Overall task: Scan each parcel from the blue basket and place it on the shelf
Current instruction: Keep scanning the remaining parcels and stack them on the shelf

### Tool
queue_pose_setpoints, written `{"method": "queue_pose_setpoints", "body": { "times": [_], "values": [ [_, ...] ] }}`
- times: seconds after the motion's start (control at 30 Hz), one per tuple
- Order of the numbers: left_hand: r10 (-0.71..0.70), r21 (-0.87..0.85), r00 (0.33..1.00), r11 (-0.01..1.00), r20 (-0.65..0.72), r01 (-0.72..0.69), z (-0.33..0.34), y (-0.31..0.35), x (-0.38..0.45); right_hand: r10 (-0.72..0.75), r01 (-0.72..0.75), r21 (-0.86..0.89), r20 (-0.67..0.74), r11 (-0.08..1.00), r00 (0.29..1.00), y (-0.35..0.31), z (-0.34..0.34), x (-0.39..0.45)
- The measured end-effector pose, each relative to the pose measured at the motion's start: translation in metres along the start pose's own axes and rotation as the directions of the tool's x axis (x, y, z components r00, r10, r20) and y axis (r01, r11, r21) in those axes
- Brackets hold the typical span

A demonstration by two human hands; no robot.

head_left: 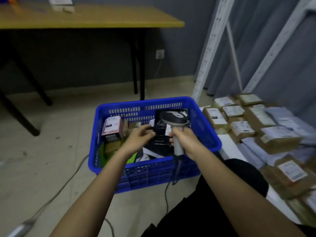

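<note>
A blue basket [207, 134] sits on the floor in front of me, holding several parcels, among them a pink box [112, 128] at its left and black bags. My left hand [139, 138] reaches into the basket and pinches the edge of a black bag parcel [159, 134]. My right hand [185, 140] grips the handle of a grey barcode scanner [172, 118], whose head points down over the basket. The low white shelf [229, 147] to the right carries several brown and white parcels [239, 129].
A yellow-topped table [95, 19] with black legs stands behind the basket. Cables [71, 177] trail across the tiled floor at the left and under the basket. White shelf uprights [211, 48] rise at the right. My dark-clothed knee [246, 173] is beside the shelf.
</note>
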State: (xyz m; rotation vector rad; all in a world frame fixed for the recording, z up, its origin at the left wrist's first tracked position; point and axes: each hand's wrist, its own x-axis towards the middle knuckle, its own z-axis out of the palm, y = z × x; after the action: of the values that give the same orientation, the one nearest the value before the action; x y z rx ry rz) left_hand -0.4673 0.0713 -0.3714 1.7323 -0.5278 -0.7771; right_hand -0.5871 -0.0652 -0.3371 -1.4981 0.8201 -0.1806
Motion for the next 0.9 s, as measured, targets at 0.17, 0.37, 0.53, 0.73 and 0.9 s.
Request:
{"method": "queue_pose_setpoints", "body": {
  "times": [0.17, 0.37, 0.53, 0.73, 0.9],
  "values": [
    [-0.200, 0.035, 0.908, 0.973, -0.368, 0.229, -0.058, -0.076, 0.022, 0.110, -0.099, -0.140, 0.070, 0.985, 0.991, 0.027, 0.025, 0.023],
    [-0.198, 0.182, 0.892, 0.939, -0.406, 0.292, -0.082, -0.113, 0.061, 0.139, -0.139, -0.020, -0.008, 0.990, 0.990, 0.049, 0.023, 0.052],
    [-0.162, 0.455, 0.868, 0.798, -0.469, 0.395, -0.093, -0.148, 0.114, 0.157, -0.155, 0.093, -0.007, 0.983, 0.988, 0.056, 0.023, 0.075],
    [-0.213, 0.580, 0.866, 0.668, -0.452, 0.467, -0.094, -0.142, 0.146, 0.197, -0.197, 0.141, 0.011, 0.970, 0.980, 0.061, 0.021, 0.095],
    [-0.188, 0.629, 0.830, 0.571, -0.525, 0.527, -0.097, -0.147, 0.163, 0.180, -0.184, 0.204, 0.038, 0.961, 0.983, 0.058, 0.029, 0.105]
  ]
}}
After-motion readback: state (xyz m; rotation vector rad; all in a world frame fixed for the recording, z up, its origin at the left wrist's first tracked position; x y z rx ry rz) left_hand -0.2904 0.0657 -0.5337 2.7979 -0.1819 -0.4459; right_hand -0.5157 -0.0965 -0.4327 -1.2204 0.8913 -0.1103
